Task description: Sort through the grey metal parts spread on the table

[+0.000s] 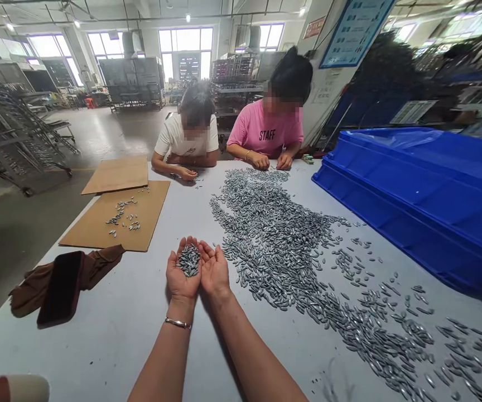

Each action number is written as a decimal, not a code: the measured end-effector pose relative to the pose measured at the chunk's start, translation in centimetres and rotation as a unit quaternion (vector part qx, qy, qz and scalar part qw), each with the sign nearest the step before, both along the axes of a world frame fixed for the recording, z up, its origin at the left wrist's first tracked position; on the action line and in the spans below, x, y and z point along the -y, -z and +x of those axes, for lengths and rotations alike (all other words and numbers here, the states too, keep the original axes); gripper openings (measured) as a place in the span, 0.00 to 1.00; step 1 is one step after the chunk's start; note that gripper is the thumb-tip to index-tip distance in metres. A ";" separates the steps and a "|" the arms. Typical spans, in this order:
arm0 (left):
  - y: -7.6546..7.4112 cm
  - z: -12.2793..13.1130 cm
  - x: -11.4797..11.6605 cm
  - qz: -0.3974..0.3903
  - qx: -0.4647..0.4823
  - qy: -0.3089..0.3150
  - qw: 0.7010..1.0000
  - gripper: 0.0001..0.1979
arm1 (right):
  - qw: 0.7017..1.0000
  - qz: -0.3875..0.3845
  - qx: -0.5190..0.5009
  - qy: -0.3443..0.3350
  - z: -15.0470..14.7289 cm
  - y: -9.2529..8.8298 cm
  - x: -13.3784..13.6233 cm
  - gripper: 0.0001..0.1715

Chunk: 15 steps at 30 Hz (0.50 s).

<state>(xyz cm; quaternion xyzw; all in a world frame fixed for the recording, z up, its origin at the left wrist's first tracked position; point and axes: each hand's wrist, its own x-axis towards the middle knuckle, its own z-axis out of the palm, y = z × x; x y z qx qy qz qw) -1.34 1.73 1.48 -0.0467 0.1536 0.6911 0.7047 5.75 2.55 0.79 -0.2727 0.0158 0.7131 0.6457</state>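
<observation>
Two hands sit together, palms up: the left hand (pixel 184 283), fingers curled into a bowl, cups a small pile of grey pieces (pixel 189 260), too many to count; the right hand (pixel 216 274), loosely curled, is bare. Rightward, one big heap (pixel 278 245) scatters towards a blue tub (pixel 391 192); leftward, clear white table (pixel 111 346) separates them from one phone (pixel 61 287) and two cardboard sheets (pixel 88 231) at the edge

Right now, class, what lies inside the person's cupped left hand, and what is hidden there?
Small silvery-grey pieces lie heaped in the left hand. The heap covers part of the palm and any pieces lower down, so those cannot be seen.
</observation>
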 end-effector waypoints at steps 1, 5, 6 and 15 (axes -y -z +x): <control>-0.2 -0.1 0.0 0.010 -0.013 -0.002 1.000 0.18 | 1.000 0.011 -0.006 -0.007 -0.4 0.1 0.1 0.22; -0.7 -0.2 0.0 0.051 -0.074 -0.007 0.996 0.19 | 0.999 0.030 -0.011 -0.014 -1.2 0.4 0.3 0.21; -0.8 -0.2 0.1 0.057 -0.089 -0.008 0.994 0.19 | 0.999 0.029 -0.012 -0.012 -1.2 0.5 0.3 0.21; -1.6 0.6 0.4 0.067 -0.222 -0.039 0.972 0.22 | 0.999 0.012 -0.041 0.012 -1.4 0.3 0.1 0.16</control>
